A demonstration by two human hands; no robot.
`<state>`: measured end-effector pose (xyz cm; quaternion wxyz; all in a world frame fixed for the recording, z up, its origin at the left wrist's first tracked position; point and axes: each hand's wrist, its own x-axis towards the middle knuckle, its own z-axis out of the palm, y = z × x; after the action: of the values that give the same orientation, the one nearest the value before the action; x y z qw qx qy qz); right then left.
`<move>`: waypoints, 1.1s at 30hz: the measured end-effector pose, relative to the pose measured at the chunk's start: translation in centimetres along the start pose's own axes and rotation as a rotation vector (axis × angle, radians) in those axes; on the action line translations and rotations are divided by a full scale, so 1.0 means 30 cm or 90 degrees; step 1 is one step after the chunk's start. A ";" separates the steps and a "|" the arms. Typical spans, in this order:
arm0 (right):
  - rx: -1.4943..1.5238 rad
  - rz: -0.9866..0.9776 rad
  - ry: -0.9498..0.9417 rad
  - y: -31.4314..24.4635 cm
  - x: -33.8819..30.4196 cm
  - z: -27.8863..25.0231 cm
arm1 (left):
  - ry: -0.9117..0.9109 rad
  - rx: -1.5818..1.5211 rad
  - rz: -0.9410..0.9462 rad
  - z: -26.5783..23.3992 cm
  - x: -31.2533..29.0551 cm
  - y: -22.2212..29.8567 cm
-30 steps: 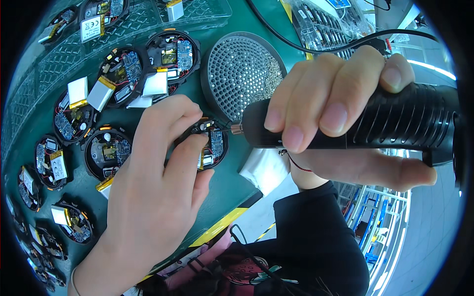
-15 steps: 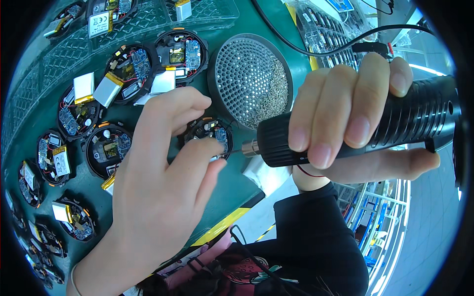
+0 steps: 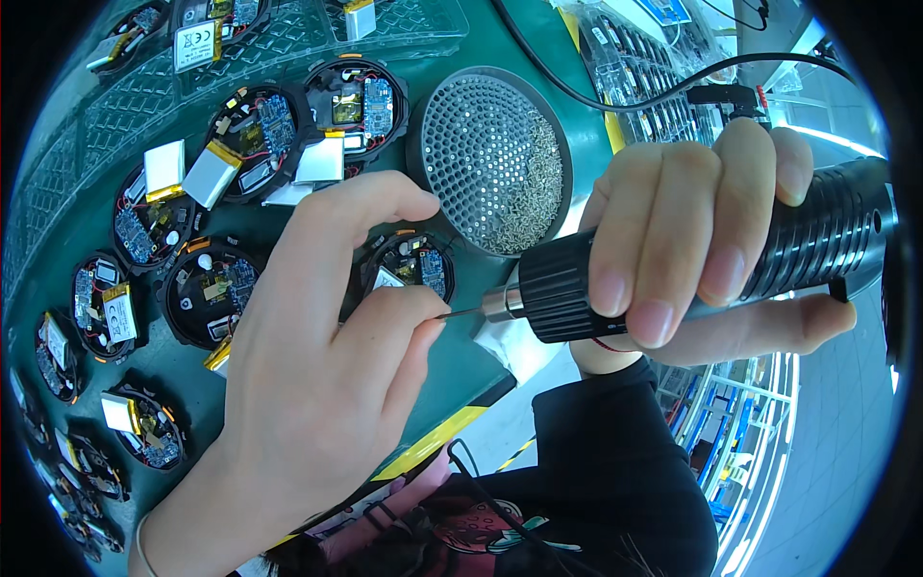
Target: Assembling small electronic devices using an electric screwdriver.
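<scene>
My right hand (image 3: 687, 236) is wrapped round a black electric screwdriver (image 3: 817, 231), which lies nearly level and points left. Its thin bit (image 3: 461, 313) reaches the pinched fingertips of my left hand (image 3: 317, 337). Whatever those fingertips hold is too small and covered to make out. My left index finger curls above them, apart from the pinch. Just behind the pinch, a round black housing (image 3: 423, 258) with a blue circuit board lies on the green mat, partly covered by my left hand. Beyond the bit stands a round dark tray (image 3: 418, 159) with many holes, small silvery screws (image 3: 538, 197) heaped along its right side.
Several open round housings (image 3: 351, 106) with circuit boards and silver battery packs (image 3: 163, 168) crowd the green mat at left. Clear plastic trays (image 3: 106, 144) lie behind them. A black cable (image 3: 654, 101) arcs across the back right. Yellow tape (image 3: 433, 440) marks the near table edge.
The screwdriver and my right hand have shifted slightly right and nearer. My left hand has moved a little right, still pinched at the bit, and more of the housing behind it shows.
</scene>
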<state>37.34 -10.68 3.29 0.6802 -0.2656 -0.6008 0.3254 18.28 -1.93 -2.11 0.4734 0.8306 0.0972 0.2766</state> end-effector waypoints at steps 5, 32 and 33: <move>-0.026 -0.004 -0.044 -0.001 0.014 0.011 | -0.003 0.036 0.006 0.000 -0.001 0.006; -0.175 0.003 -0.147 0.003 0.021 -0.005 | -0.003 0.057 -0.026 0.004 -0.005 0.001; -0.180 0.006 -0.149 -0.008 0.024 -0.005 | -0.002 0.052 -0.024 0.007 -0.002 0.003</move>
<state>37.56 -10.29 3.93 0.5599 -0.3216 -0.7143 0.2700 18.33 -2.15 -2.14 0.4443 0.8477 0.1234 0.2622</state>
